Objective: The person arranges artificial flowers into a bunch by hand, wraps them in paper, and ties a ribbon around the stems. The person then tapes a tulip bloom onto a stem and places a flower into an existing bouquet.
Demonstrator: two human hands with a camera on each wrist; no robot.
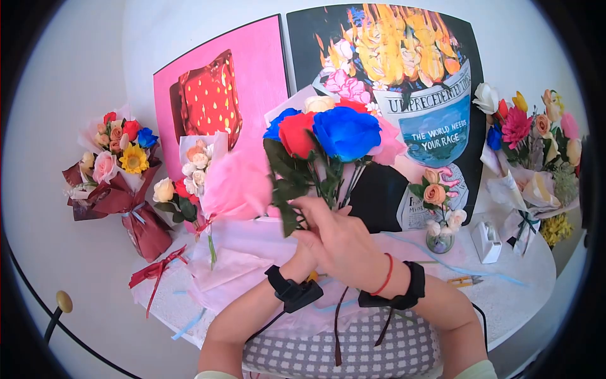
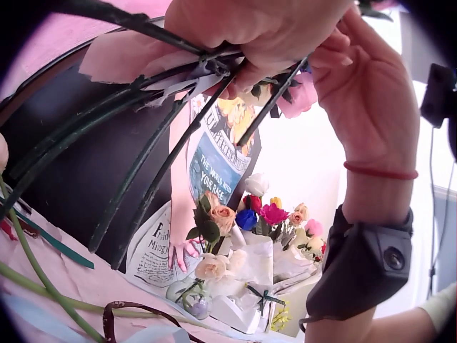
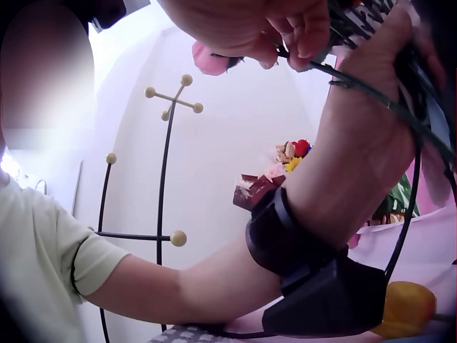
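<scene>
My left hand (image 2: 264,32) grips a bundle of dark green stems (image 2: 136,179), whose lower ends fan out below it in the left wrist view. Above rise the bouquet's blue rose (image 1: 347,134), red rose (image 1: 295,136) and cream flower (image 1: 319,103), with green leaves (image 1: 282,165) at the side. My right hand (image 1: 347,246) crosses in front of the left and hides much of it. Its fingers pinch a thin stem (image 3: 371,93) with a pink flower (image 3: 212,58) at its end. That pink flower looks large and blurred at the bouquet's left in the head view.
Pink wrapping paper (image 1: 230,268), a red ribbon (image 1: 158,271) and a tape dispenser (image 1: 487,242) lie about the white table (image 1: 530,278). A maroon-wrapped bouquet (image 1: 136,221) stands left; a small glass vase (image 1: 440,242) and another bouquet (image 1: 536,183) stand right. Two pictures lean behind.
</scene>
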